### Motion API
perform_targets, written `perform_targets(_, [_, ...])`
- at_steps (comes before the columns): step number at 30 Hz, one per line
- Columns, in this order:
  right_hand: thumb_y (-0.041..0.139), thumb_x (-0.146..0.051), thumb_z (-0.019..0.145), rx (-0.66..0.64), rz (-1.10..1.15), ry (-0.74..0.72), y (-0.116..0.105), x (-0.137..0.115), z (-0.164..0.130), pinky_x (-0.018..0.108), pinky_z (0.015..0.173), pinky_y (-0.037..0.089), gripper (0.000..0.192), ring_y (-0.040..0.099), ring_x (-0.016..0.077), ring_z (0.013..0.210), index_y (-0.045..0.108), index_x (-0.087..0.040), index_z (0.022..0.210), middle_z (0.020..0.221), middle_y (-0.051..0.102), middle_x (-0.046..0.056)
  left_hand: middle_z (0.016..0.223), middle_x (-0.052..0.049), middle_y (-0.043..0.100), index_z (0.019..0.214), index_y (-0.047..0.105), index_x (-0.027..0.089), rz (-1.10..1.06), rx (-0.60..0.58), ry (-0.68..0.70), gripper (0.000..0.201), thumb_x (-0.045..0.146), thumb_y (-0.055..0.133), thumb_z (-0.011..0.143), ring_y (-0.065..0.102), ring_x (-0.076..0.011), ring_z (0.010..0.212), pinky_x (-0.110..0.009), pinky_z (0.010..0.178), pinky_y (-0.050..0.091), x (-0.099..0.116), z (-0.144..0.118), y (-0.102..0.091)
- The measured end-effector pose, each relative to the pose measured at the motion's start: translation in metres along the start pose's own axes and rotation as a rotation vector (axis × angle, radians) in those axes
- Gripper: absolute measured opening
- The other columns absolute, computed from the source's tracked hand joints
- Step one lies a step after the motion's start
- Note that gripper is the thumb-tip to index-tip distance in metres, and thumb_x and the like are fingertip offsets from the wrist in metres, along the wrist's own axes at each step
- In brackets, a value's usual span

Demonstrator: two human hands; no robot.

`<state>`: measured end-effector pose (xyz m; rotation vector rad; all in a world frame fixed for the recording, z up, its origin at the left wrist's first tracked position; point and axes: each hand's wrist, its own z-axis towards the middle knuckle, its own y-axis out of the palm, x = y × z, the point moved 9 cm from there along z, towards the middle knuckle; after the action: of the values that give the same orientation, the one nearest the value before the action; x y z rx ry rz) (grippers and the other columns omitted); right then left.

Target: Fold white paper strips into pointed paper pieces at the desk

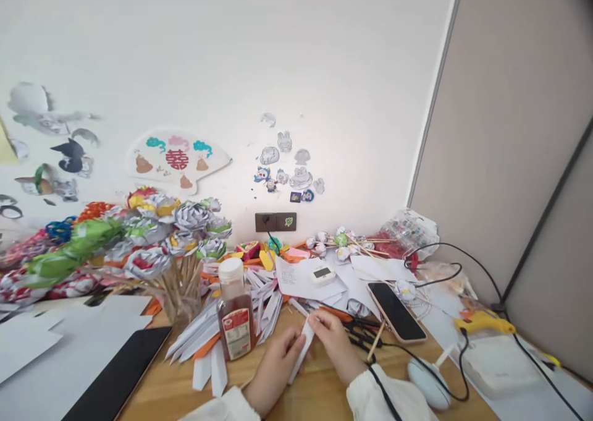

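A narrow folded strip of white paper (302, 351) is held slantwise above the wooden table. My left hand (279, 362) grips it along its middle, thumb on top and the other fingers partly hidden behind. At the strip's upper end, my right hand (334, 340) pinches the paper between thumb and fingers. Left of my hands stands a bottle of dark red-brown liquid (235, 316) with a white cap. Many folded white paper strips (197, 331) lie around that bottle, some orange ones among them. Black-handled scissors (364, 334) lie just beyond my right hand, partly covered.
Paper flowers on sticks (171, 272) stand at the left, near a black tablet-like slab (125, 371) and white sheets (88, 340). On the right are a phone (397, 311), a yellow glue gun (484, 323), a white box (500, 362) and loose black cables. A small white timer (323, 276) rests on papers.
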<state>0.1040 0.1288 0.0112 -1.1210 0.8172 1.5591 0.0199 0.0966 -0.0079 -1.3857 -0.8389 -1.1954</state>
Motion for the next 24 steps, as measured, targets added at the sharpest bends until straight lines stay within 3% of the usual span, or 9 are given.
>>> perform_targets(6, [0.05,-0.039,0.074,0.063,-0.084,-0.015,-0.008,-0.003,-0.001,0.023,0.057,0.036,0.027,0.045,0.0137,0.061,0.055,-0.014,0.064,0.061,0.048,0.0,0.075,-0.001,0.058,0.081,0.055,0.014,-0.039,-0.129,0.066,0.031,0.041,0.058,0.065,0.051,-0.0147,0.072,-0.023,0.066,0.039,0.009,0.0,0.001])
perform_targets(10, [0.048,-0.037,0.076,0.093,-0.104,-0.025,-0.011,-0.006,-0.002,0.023,0.057,0.035,0.028,0.043,0.0132,0.06,0.051,-0.015,0.059,0.059,0.045,-0.001,0.062,0.001,0.054,0.075,0.053,0.013,-0.076,-0.229,-0.004,0.027,0.039,0.055,0.069,0.049,-0.0115,0.058,-0.021,0.052,0.037,-0.001,0.0,0.005])
perform_targets(19, [0.048,-0.037,0.076,0.087,-0.06,-0.006,-0.009,-0.002,-0.001,0.023,0.055,0.033,0.027,0.041,0.012,0.057,0.048,-0.016,0.059,0.058,0.043,-0.003,0.053,0.002,0.054,0.065,0.046,0.015,-0.107,-0.195,-0.034,0.022,0.036,0.05,0.071,0.047,-0.0099,0.047,-0.02,0.044,0.035,0.0,-0.001,0.005])
perform_targets(24, [0.054,-0.038,0.071,-0.015,0.057,0.077,0.001,0.005,-0.004,0.023,0.054,0.036,0.024,0.045,0.0118,0.059,0.052,-0.015,0.079,0.066,0.048,-0.002,0.051,0.003,0.054,0.064,0.046,0.015,-0.123,-0.164,-0.045,0.023,0.036,0.05,0.071,0.048,-0.0099,0.045,-0.02,0.043,0.035,0.001,0.0,0.002])
